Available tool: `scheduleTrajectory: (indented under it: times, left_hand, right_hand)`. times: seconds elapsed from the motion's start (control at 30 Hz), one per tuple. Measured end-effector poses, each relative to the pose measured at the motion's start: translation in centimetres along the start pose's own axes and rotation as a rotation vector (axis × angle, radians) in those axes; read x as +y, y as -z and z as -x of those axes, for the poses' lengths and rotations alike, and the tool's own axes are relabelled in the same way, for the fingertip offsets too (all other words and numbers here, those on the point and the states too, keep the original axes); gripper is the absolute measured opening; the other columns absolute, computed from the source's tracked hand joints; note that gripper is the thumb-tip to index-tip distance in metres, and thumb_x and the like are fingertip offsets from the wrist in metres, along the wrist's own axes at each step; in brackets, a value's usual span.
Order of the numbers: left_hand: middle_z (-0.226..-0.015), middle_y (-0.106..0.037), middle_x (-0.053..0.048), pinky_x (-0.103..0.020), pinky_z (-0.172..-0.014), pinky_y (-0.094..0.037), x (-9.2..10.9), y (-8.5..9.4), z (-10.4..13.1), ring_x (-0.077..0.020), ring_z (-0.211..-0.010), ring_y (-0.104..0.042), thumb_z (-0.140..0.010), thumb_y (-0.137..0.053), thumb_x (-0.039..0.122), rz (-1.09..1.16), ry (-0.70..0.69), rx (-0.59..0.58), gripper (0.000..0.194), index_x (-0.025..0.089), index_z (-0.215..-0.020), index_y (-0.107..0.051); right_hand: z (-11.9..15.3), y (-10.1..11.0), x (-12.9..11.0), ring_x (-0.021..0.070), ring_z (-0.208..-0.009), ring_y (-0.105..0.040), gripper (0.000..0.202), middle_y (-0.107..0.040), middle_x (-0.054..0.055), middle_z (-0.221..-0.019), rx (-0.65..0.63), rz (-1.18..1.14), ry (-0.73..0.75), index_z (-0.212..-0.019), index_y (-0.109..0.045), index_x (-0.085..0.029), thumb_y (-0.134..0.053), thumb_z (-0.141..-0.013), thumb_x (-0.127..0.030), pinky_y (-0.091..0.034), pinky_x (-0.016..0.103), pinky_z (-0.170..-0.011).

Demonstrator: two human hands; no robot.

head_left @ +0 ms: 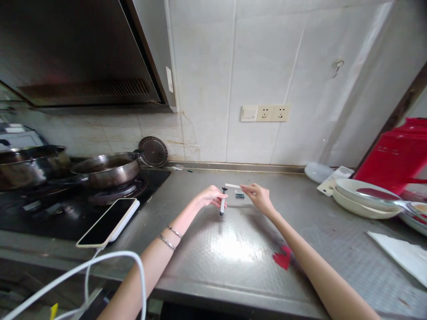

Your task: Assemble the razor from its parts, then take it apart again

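My left hand (213,196) is closed around a slim, pale grey tool with black ends (222,204), held nearly upright above the counter. Its upper end looks like a small dark head. In my right hand (257,196), the fingertips pinch a thin white stick (232,186). This stick lies almost level and reaches left to near the tool's dark head; whether the two touch, I cannot tell. Between my hands, a small clear and dark green item (239,194) rests on the counter, too small to name.
The metal counter (200,266) bears a phone (108,222) with a white cable on the left, beside pots (106,170) on the stove. Bowls (367,200), white paper (400,253) and a red container (393,155) are at right. A red scrap (282,258) lies near my right forearm.
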State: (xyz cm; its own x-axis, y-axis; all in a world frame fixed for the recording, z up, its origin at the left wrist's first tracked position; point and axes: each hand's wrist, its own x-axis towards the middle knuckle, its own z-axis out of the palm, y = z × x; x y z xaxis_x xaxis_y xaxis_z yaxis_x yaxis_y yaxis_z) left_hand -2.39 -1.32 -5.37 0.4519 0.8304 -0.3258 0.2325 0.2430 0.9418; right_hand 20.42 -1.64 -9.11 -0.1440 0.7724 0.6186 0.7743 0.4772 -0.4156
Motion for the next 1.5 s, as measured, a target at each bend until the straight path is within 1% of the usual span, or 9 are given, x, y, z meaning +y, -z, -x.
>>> scheduleTrajectory:
  times: [0.17, 0.47, 0.67, 0.8, 0.9, 1.0, 1.2, 1.4, 1.5]
  left_hand:
    - [-0.061, -0.068, -0.012, -0.028, -0.052, -0.053, 0.0, 0.1, 0.0, -0.0205, -0.057, -0.067, -0.069, -0.071, 0.024, 0.005, -0.017, 0.006, 0.021, 0.008, -0.066, -0.058]
    - [-0.061, -0.068, -0.012, -0.029, -0.052, -0.052, 0.0, 0.1, 0.1, -0.0203, -0.056, -0.066, -0.068, -0.071, 0.025, 0.003, -0.016, -0.001, 0.023, 0.008, -0.065, -0.056]
    - [-0.062, -0.067, -0.008, -0.03, -0.054, -0.052, 0.1, 0.2, 0.3, -0.0203, -0.058, -0.066, -0.067, -0.072, 0.024, -0.007, -0.068, 0.03, 0.026, 0.011, -0.068, -0.05]
    - [-0.059, -0.064, -0.004, -0.029, -0.052, -0.051, 0.1, -0.1, 0.2, -0.0179, -0.056, -0.065, -0.07, -0.069, 0.02, -0.079, -0.134, 0.136, 0.024, 0.013, -0.069, -0.046]
    - [-0.056, -0.062, -0.001, -0.026, -0.05, -0.05, 0.1, -0.5, 0.1, -0.0154, -0.053, -0.063, -0.072, -0.065, 0.014, -0.121, -0.205, 0.222, 0.022, 0.015, -0.07, -0.043]
    - [-0.054, -0.06, 0.001, -0.024, -0.049, -0.049, 0.3, -0.6, -0.1, -0.0131, -0.049, -0.061, -0.073, -0.063, 0.011, -0.125, -0.257, 0.273, 0.021, 0.015, -0.07, -0.043]
    - [-0.056, -0.061, 0.0, -0.026, -0.047, -0.05, 0.7, -0.3, -0.1, -0.0138, -0.049, -0.061, -0.075, -0.058, 0.004, -0.052, -0.297, 0.311, 0.02, 0.015, -0.071, -0.041]
    - [-0.053, -0.059, 0.002, -0.025, -0.047, -0.05, 0.4, -0.3, -0.2, -0.0131, -0.048, -0.061, -0.073, -0.061, 0.007, -0.063, -0.306, 0.311, 0.021, 0.014, -0.07, -0.042]
    - [-0.053, -0.059, 0.002, -0.026, -0.048, -0.05, 0.4, -0.3, -0.3, -0.0126, -0.047, -0.06, -0.073, -0.061, 0.006, -0.067, -0.31, 0.338, 0.019, 0.014, -0.07, -0.043]
  right_hand:
    - [0.0, -0.3, -0.2, 0.017, -0.071, -0.06, 0.031, -0.066, 0.003, -0.08, -0.021, -0.04, 0.039, -0.103, -0.068, -0.033, -0.045, -0.086, -0.044, -0.039, 0.029, -0.068]
    - [0.0, -0.3, -0.1, 0.0172, -0.067, -0.059, 0.033, -0.065, 0.003, -0.077, -0.015, -0.06, 0.007, -0.102, -0.069, -0.029, -0.046, -0.085, -0.044, -0.04, 0.028, -0.065]
    - [0.0, 0.0, -0.2, 0.0163, -0.06, -0.056, 0.036, -0.064, 0.006, -0.075, 0.008, -0.197, -0.085, -0.101, -0.069, -0.021, -0.05, -0.08, -0.044, -0.042, 0.027, -0.057]
    - [0.0, 0.2, -2.3, 0.0085, -0.04, -0.042, 0.043, -0.052, -0.002, -0.058, -0.101, -0.557, -0.254, -0.103, -0.063, -0.016, -0.054, -0.076, -0.047, -0.036, 0.022, -0.039]
    - [-0.1, 0.4, -5.0, 0.0043, -0.036, -0.033, 0.037, -0.041, -0.007, -0.054, -0.182, -0.858, -0.408, -0.09, -0.057, -0.018, -0.055, -0.074, -0.05, -0.023, 0.016, -0.031]
    - [0.2, 0.4, -7.6, 0.0014, -0.036, -0.027, 0.033, -0.043, -0.008, -0.057, -0.257, -1.081, -0.514, -0.084, -0.05, -0.02, -0.057, -0.073, -0.05, -0.014, 0.013, -0.031]
    - [1.9, -0.6, -10.4, 0.0011, -0.034, -0.022, 0.034, -0.042, -0.009, -0.049, -0.402, -1.155, -0.634, -0.082, -0.046, -0.021, -0.057, -0.073, -0.051, -0.01, 0.012, -0.032]
    - [2.1, -1.0, -11.2, 0.001, -0.034, -0.018, 0.038, -0.033, -0.012, -0.046, -0.303, -1.244, -0.63, -0.08, -0.046, -0.021, -0.058, -0.07, -0.055, -0.008, 0.013, -0.032]
    - [2.8, -1.5, -11.6, 0.0012, -0.034, -0.018, 0.04, -0.031, -0.012, -0.045, -0.308, -1.232, -0.678, -0.08, -0.046, -0.021, -0.059, -0.068, -0.057, -0.008, 0.013, -0.033]
